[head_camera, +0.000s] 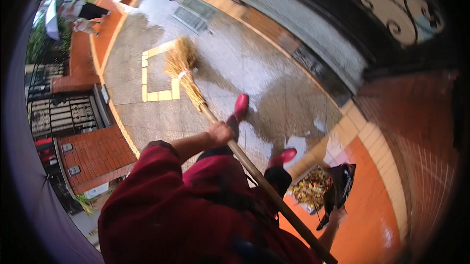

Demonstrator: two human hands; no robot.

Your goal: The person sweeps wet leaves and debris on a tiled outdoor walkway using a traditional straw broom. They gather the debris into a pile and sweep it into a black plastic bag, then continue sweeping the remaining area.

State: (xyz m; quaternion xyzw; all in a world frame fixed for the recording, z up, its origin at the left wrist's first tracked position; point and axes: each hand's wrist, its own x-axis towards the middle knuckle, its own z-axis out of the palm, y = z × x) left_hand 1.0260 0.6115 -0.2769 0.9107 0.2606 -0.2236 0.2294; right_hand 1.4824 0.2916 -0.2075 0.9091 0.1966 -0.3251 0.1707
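My left hand (220, 133) grips the wooden handle of a straw broom (181, 62), whose handle runs diagonally across my body towards the lower right. The bristles lie over the wet paving beside a yellow tile outline. At the lower right my right hand (338, 215) holds a black plastic bag or sheet (336, 187), seen partly from above. Against it sits a container (312, 212) filled with fallen leaves and litter (312, 188). Whether the bag is attached to the container cannot be told. My red shoes (241, 105) stand on the wet floor, one farther forward.
A glass-and-iron door (382, 3) with a doorstep runs along the upper right. A floor grate (194, 14) lies ahead. Brick walls (93, 153) and a metal gate (66, 113) stand at the left. People with an umbrella (52, 19) are at the upper left.
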